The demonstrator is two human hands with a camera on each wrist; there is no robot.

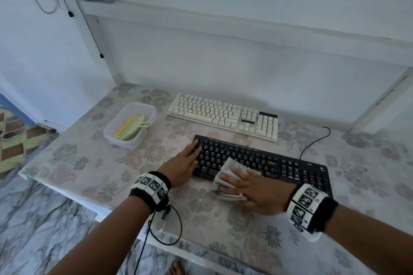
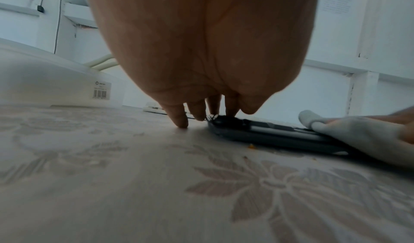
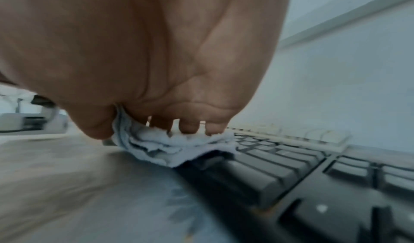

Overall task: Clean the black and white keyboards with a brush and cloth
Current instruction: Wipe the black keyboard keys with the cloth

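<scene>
While the flat left hand [image 1: 182, 166] steadies the black keyboard [image 1: 268, 161], the right hand [image 1: 252, 192] grips the cloth [image 1: 225, 174].

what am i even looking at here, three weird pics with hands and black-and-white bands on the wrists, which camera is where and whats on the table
No machine here: a person cleans keyboards while wearing three cameras. The big picture comes from a head camera looking down. The other two come from cameras strapped to each wrist, looking along the palm, so the hand fills the frame.

On the flowered table lie a black keyboard near the person and a white keyboard behind it. A clear tub to the left holds the brush.

The left hand rests flat on the black keyboard's left end, steadying it. The right hand holds a folded pale cloth against that keyboard's front edge; the right wrist view shows the cloth under the fingers.
</scene>
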